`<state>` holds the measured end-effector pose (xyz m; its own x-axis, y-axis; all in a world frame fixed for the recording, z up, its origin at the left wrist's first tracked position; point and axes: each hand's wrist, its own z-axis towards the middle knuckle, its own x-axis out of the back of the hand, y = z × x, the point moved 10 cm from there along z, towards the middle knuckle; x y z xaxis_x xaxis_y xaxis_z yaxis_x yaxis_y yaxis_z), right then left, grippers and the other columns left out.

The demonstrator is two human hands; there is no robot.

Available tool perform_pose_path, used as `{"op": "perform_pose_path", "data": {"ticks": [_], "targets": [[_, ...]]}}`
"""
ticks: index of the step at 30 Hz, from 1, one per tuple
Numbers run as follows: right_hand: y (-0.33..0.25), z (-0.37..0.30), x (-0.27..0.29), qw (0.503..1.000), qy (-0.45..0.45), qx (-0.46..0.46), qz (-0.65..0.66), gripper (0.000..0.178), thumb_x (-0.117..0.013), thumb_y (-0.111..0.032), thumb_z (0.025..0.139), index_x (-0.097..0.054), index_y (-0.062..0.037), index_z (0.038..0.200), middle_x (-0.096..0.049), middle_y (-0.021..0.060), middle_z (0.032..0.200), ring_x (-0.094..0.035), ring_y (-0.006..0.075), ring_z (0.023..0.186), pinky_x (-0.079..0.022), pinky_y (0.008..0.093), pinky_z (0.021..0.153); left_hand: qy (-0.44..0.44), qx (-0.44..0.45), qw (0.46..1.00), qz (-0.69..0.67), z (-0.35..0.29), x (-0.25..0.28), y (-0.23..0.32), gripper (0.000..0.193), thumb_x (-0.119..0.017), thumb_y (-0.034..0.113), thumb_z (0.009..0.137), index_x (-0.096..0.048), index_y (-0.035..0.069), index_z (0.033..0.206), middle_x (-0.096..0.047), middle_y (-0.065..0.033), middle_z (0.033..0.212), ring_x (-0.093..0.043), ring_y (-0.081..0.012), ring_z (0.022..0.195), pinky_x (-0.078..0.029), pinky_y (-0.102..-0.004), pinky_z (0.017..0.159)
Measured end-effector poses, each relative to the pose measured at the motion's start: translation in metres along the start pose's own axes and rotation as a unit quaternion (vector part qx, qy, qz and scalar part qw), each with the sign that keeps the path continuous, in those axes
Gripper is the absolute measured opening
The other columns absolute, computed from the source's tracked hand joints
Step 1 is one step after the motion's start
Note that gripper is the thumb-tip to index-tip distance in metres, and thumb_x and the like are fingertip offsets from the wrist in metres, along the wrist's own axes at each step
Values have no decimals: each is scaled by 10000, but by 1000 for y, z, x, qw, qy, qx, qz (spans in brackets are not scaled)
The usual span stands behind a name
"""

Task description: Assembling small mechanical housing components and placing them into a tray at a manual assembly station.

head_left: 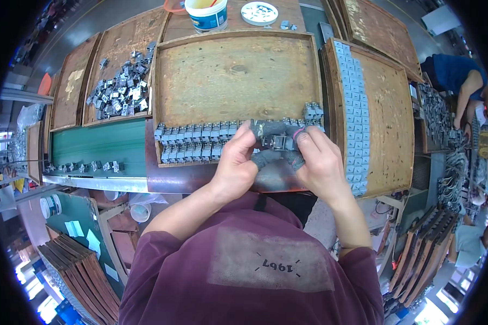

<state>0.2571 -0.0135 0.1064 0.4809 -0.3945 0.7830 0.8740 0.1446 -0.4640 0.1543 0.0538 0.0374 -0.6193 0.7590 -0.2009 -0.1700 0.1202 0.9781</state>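
My left hand (pixel 236 163) and my right hand (pixel 322 163) meet over the near edge of a shallow wooden tray (pixel 228 70). Dark grey coverings wrap their fingers. Between the fingertips they grip a small boxy metal-and-grey part (pixel 278 142); its exact kind is too small to make out. Two rows of similar grey parts (pixel 195 142) stand along the tray's near side, partly hidden behind my hands. A few more grey parts (pixel 313 111) sit at the tray's right wall.
Left, loose metal parts (pixel 126 86) heap in another wooden tray, and several lie along a green conveyor belt (pixel 103 146). Right, blue-grey parts (pixel 355 114) fill columns in a tray. A white bucket (pixel 207 15) and round lid (pixel 259 13) stand beyond. A person (pixel 461 81) works far right.
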Motion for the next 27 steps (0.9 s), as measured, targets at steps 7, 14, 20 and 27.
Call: {"op": "perform_pose_path", "data": {"ticks": [7,14,20,27], "targets": [[22,-11,-12,998,8,-61,-1,286,-714,27,722,-614,45,990,-597,183,916,-636,379,810,-522,423,670,28,-36,956,289,5,-16,-2,765,-659,-43,712,-414,-14,1436,-474,-178,1393,-508,-352,1247,-461,-358,972],[60,-16,-14,970,-51,-203,121,394,-763,-264,820,-602,40,1011,-635,165,951,-666,294,846,-519,378,723,0,-184,934,306,24,-25,5,736,-808,129,704,-511,-36,1357,-620,-185,1233,-626,-344,1080,-500,-388,932],[68,-29,-37,925,-122,-225,282,408,-787,-308,781,-637,24,964,-647,108,805,-607,123,749,-493,306,676,-25,-234,911,337,25,-40,6,664,-812,200,678,-593,-32,1260,-679,-177,1052,-705,-320,841,-568,-364,731],[112,-41,-42,935,-156,-255,190,407,-772,-343,801,-644,7,965,-653,160,798,-657,243,729,-515,352,668,-79,-219,906,354,57,-51,-20,606,-771,145,683,-608,9,1251,-628,-194,1111,-653,-338,963,-536,-405,794]]}}
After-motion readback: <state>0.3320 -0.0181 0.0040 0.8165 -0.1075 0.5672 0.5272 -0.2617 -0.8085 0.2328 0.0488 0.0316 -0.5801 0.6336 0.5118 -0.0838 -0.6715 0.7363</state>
